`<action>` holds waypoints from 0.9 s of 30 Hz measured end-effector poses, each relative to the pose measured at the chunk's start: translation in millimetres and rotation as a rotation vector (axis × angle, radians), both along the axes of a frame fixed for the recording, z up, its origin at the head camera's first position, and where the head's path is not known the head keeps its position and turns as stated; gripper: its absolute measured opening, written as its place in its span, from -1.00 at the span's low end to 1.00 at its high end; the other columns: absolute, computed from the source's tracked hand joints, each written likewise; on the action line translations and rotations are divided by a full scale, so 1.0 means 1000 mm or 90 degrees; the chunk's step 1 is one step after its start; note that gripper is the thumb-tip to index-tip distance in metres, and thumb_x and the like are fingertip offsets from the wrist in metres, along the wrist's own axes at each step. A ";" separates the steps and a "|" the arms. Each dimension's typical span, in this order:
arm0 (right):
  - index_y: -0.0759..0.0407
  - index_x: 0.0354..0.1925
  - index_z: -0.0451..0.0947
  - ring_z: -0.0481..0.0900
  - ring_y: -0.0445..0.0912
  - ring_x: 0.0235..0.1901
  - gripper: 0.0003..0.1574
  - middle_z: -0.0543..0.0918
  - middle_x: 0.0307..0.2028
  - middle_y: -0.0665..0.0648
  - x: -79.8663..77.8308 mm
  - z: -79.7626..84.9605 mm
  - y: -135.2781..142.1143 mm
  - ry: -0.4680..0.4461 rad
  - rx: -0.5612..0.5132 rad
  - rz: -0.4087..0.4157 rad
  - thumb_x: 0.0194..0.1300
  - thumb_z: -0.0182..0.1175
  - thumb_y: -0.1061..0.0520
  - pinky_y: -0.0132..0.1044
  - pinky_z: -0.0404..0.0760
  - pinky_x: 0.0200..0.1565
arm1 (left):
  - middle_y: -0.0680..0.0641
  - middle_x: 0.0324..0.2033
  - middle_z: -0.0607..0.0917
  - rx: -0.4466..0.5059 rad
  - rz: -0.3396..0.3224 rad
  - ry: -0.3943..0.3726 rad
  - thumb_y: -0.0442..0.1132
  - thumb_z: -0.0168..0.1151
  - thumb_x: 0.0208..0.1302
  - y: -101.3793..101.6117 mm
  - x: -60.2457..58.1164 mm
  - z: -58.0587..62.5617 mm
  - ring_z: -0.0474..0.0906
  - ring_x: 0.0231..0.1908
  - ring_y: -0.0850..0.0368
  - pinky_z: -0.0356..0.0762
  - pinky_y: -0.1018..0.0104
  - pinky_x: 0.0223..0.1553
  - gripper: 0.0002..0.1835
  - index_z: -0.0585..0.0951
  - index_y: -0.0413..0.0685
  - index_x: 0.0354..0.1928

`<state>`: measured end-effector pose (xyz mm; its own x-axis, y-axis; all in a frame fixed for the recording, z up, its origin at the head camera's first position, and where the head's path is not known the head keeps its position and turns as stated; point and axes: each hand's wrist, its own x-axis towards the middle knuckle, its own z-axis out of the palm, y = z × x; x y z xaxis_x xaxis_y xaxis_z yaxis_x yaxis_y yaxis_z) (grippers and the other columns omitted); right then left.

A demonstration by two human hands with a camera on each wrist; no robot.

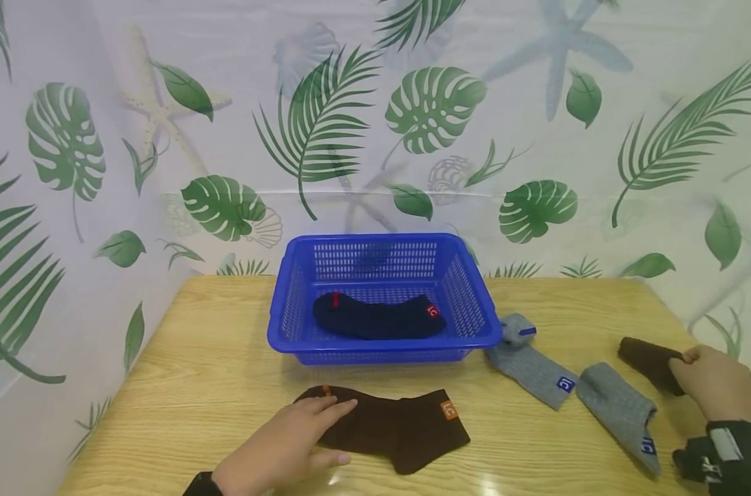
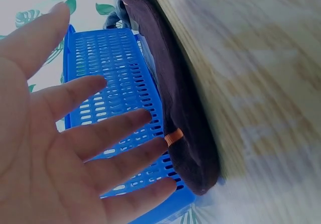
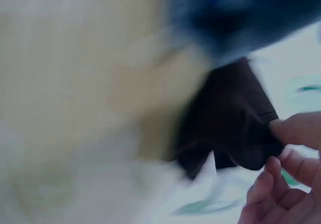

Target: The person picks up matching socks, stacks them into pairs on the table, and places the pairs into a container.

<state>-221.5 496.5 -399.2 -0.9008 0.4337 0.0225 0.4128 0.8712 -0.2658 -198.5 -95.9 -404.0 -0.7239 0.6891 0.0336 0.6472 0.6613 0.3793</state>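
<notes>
A brown sock with an orange tag (image 1: 406,424) lies flat in front of the basket. My left hand (image 1: 289,437) is over its toe end; the left wrist view shows that hand (image 2: 100,153) with fingers spread and straight. At the right side of the table, my right hand (image 1: 716,382) pinches a second brown sock (image 1: 651,362) by its edge. In the right wrist view, thumb and fingers grip the dark cloth (image 3: 230,118). One grey sock (image 1: 620,413) lies just left of the right hand.
A blue plastic basket (image 1: 384,355) stands at the back middle of the table (image 1: 208,344), with dark navy socks (image 1: 378,317) inside. Another grey sock (image 1: 530,368) lies against its right side. A leaf-patterned cloth (image 1: 351,138) hangs behind.
</notes>
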 end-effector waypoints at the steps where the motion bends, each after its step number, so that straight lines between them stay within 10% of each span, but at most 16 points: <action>1: 0.47 -0.48 0.36 0.41 0.21 -0.60 -0.58 0.47 -0.58 0.43 0.001 0.006 -0.007 0.052 0.000 0.020 0.27 -0.07 0.09 -0.01 0.47 -0.56 | -0.25 0.19 0.53 -0.001 -0.001 0.002 0.19 0.14 0.20 0.001 0.000 0.000 0.38 0.21 -0.14 0.42 -0.13 0.15 -0.28 0.33 0.02 0.33; 4: 0.62 -0.09 0.36 0.47 0.43 -0.32 -0.47 0.49 -0.20 0.65 -0.001 0.036 -0.036 0.182 0.011 0.073 0.32 0.00 0.08 0.23 0.47 -0.35 | -0.24 0.17 0.54 -0.005 -0.007 0.018 0.14 0.18 0.19 0.005 -0.002 0.000 0.39 0.20 -0.12 0.41 -0.10 0.17 -0.30 0.35 -0.01 0.32; 9: 0.50 -0.06 0.39 0.49 0.41 -0.25 -0.51 0.54 -0.18 0.60 0.008 0.085 -0.095 0.311 -0.016 0.136 0.36 0.00 0.04 0.23 0.46 -0.36 | -0.20 0.15 0.57 -0.019 -0.021 0.043 0.09 0.19 0.19 0.013 -0.004 0.002 0.44 0.16 -0.07 0.42 -0.05 0.17 -0.35 0.39 -0.02 0.28; 12: 0.39 -0.06 0.43 0.54 0.01 -0.28 -0.59 0.61 -0.23 0.33 0.020 0.106 -0.127 0.348 -0.069 0.187 0.36 0.04 0.04 -0.05 0.48 -0.36 | -0.14 0.15 0.57 -0.012 -0.027 0.041 0.08 0.17 0.22 0.019 -0.004 0.003 0.44 0.16 -0.03 0.41 -0.05 0.18 -0.38 0.40 -0.03 0.27; 17: 0.17 -0.15 0.46 0.46 -0.37 -0.26 -0.86 0.52 -0.26 -0.17 0.029 0.117 -0.172 0.400 -0.414 0.404 0.37 -0.01 0.29 -0.57 0.43 -0.29 | -0.03 0.14 0.59 0.040 -0.017 0.027 0.12 0.11 0.27 0.029 -0.002 0.003 0.44 0.16 0.04 0.42 0.01 0.18 -0.42 0.42 0.00 0.26; 22: 0.17 -0.14 0.41 0.54 -0.18 0.02 -0.53 0.60 0.06 0.00 0.027 0.096 -0.212 0.276 -0.839 0.688 0.32 -0.32 0.56 -0.46 0.57 -0.09 | -0.01 0.12 0.60 0.075 -0.010 -0.012 0.14 0.08 0.28 0.043 -0.003 0.000 0.46 0.15 0.07 0.48 0.08 0.14 -0.44 0.44 0.04 0.24; 24: 0.12 -0.15 0.38 0.56 -0.15 0.02 -0.58 0.60 0.07 -0.01 0.028 0.083 -0.226 0.180 -0.877 0.684 0.36 -0.30 0.51 -0.39 0.61 -0.11 | -0.03 0.11 0.61 0.063 -0.007 -0.019 0.13 0.10 0.27 0.047 -0.004 -0.003 0.47 0.14 0.06 0.49 0.09 0.13 -0.45 0.46 0.02 0.22; 27: 0.13 -0.13 0.31 0.58 -0.16 -0.15 -0.84 0.60 -0.12 -0.01 0.026 0.050 -0.242 0.040 -0.841 0.531 0.44 -0.19 0.31 -0.32 0.62 -0.20 | -0.04 0.07 0.63 0.032 -0.003 -0.019 0.13 0.13 0.25 0.050 -0.005 -0.008 0.50 0.10 0.06 0.51 0.11 0.09 -0.46 0.50 0.00 0.17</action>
<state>-195.5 254.2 -348.8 -0.9003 -0.4262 0.0885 -0.0905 -0.0157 -0.9958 -203.4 -45.5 -412.1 -0.7223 0.6900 0.0472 0.6379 0.6382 0.4311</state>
